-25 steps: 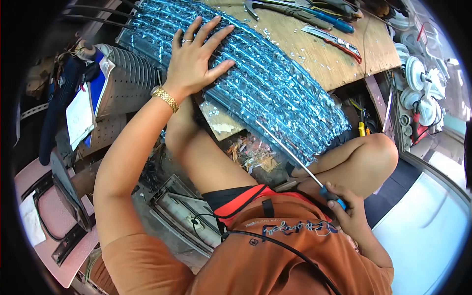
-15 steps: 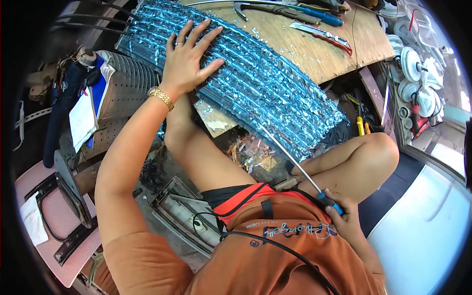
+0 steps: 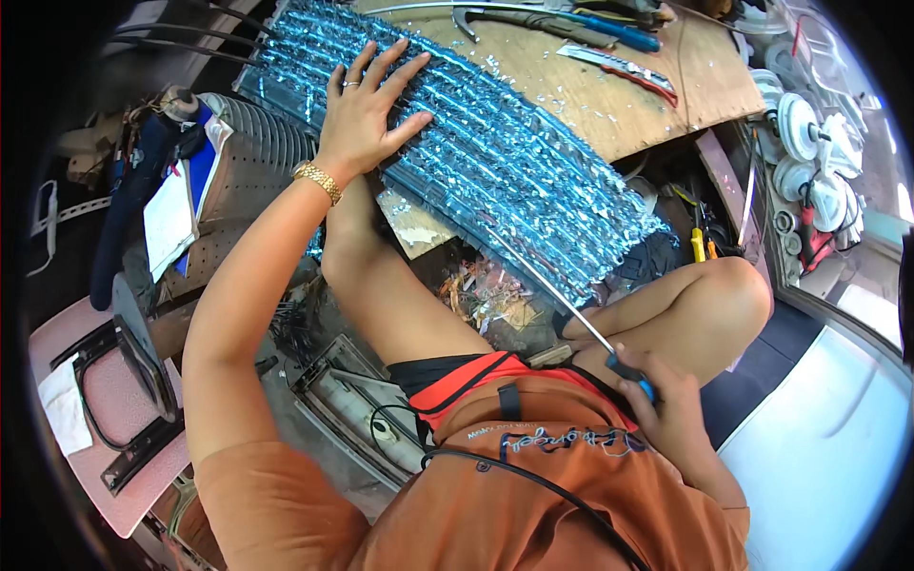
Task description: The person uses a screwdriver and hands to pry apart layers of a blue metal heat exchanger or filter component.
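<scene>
A: Start close in. What is the right hand (image 3: 666, 404) doing?

B: It sits low beside the raised knee, fist closed round the dark-and-blue handle of a long thin steel-shafted screwdriver (image 3: 562, 305). The shaft runs up and away from the body, and its tip reaches the near edge of the long curved coil block of bent, silvery-blue aluminium fins (image 3: 505, 152).

A: And the left hand (image 3: 367, 109)?

B: Further out, arm stretched forward, a gold bracelet (image 3: 317, 181) at the wrist. The palm lies flat on the upper left part of the fin block with fingers spread wide, pressing it down and gripping nothing.

A: Where does the block lie?

B: Slantwise across the front edge of the bare plywood worktop (image 3: 619, 105), its lower end hanging past the edge above the legs. It touches both the flat hand and the tool tip.

A: How far along does the work look?

B: I judge it well advanced but unfinished. The fins are crumpled across nearly the whole face, and bright metal flakes lie on the board and in a heap of scraps (image 3: 486, 290) on the floor below. The tip is at the lower end, so that stretch seems in hand; whether any rows remain straight I cannot tell through the fisheye blur.

A: Anything beyond?

B: A blue-handled tool (image 3: 609, 33) and a red-edged hand saw (image 3: 619, 71) at the far side, and white round plastic parts (image 3: 809, 143) to the right.
</scene>
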Demonstrator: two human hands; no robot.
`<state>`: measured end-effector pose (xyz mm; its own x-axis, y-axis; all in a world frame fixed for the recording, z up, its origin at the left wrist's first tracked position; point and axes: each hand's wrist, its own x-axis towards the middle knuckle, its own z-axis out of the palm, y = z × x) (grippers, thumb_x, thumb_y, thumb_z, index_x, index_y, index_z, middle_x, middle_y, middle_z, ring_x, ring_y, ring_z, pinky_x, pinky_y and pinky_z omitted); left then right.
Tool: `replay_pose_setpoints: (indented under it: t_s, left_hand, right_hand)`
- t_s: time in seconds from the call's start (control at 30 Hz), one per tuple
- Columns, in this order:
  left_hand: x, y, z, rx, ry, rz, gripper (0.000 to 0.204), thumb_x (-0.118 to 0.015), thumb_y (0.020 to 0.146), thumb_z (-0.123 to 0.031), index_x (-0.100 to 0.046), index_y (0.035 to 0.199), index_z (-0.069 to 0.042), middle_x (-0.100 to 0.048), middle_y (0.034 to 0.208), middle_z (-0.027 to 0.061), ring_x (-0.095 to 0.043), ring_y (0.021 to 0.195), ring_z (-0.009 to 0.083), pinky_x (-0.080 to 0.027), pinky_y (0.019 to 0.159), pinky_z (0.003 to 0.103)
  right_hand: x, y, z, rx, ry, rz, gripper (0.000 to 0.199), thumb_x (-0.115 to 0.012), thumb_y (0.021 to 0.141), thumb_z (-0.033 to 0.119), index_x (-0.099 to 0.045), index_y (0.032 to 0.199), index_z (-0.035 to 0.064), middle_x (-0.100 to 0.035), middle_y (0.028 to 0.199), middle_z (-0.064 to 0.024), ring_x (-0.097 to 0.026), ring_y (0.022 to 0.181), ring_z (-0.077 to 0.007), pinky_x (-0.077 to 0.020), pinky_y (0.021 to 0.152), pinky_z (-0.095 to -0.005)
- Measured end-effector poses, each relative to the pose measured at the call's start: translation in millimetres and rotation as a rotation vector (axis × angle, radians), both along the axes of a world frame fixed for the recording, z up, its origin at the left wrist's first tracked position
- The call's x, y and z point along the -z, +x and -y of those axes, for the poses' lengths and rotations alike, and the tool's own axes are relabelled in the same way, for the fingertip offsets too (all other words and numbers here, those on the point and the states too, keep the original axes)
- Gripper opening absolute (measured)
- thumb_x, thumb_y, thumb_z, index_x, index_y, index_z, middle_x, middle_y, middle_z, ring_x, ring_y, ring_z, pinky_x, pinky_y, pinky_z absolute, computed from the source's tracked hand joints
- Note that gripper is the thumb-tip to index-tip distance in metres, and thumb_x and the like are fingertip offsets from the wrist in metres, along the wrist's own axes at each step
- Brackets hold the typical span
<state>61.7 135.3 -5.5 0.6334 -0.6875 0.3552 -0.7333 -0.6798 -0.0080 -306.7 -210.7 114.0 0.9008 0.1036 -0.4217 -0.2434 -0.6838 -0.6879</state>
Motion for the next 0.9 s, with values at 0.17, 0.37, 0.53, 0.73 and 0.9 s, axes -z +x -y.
replay_pose_setpoints:
  t_s: [0.17,0.37,0.53,0.73,0.9]
  left_hand:
    - [-4.9,4.4,2.9,0.006,-0.013,-0.012,0.072,-0.062,0.094,-0.066,-0.046,0.159,-0.039,-0.039,0.169,0.0003,-0.03,0.157,0.0339,-0.02,0.123,0.065]
    - [-5.1,4.9,2.1,-0.007,-0.015,0.003,0.071,-0.061,0.095,-0.065,-0.046,0.159,-0.039,-0.04,0.168,0.0002,-0.031,0.157,0.0346,-0.019,0.123,0.065]
    - [-1.2,3.2,0.8,-0.005,-0.039,-0.008,0.072,-0.063,0.094,-0.066,-0.047,0.158,-0.039,-0.041,0.167,-0.0008,-0.033,0.156,0.0357,-0.021,0.122,0.067]
    - [-4.3,-7.2,9.7,-0.034,-0.01,-0.043,0.071,-0.064,0.095,-0.061,-0.046,0.16,-0.037,-0.038,0.17,0.0008,-0.029,0.158,0.0351,-0.019,0.124,0.063]
    - [-0.9,-5.7,3.2,-0.021,-0.053,-0.015,0.072,-0.063,0.095,-0.061,-0.046,0.16,-0.037,-0.038,0.17,0.0007,-0.03,0.157,0.0348,-0.019,0.124,0.062]
  right_hand:
    - [28.6,-36.9,0.9,0.18,0.308,0.101,0.04,-0.07,0.091,-0.003,-0.069,0.131,-0.0007,-0.074,0.113,-0.0203,-0.072,0.097,-0.0332,-0.0546,0.085,-0.0378]
    - [38.3,-34.0,-6.8,0.195,0.344,0.092,0.038,-0.069,0.092,-0.003,-0.068,0.13,-0.003,-0.073,0.126,-0.0229,-0.073,0.113,-0.0343,-0.0542,0.098,-0.0393]
    - [42.9,-15.6,-11.0,0.209,0.35,-0.035,0.034,-0.068,0.093,-0.004,-0.068,0.127,-0.0056,-0.073,0.13,-0.0224,-0.07,0.122,-0.0345,-0.0523,0.104,-0.0389]
    - [33.4,7.4,-17.6,0.249,0.335,-0.111,0.031,-0.068,0.093,-0.007,-0.069,0.124,-0.0055,-0.073,0.128,-0.0224,-0.071,0.121,-0.0302,-0.0529,0.104,-0.0377]
    - [9.7,40.8,-12.1,0.159,0.232,-0.132,0.031,-0.069,0.093,-0.005,-0.068,0.125,-0.0035,-0.074,0.123,-0.0234,-0.074,0.112,-0.0338,-0.0565,0.095,-0.0384]
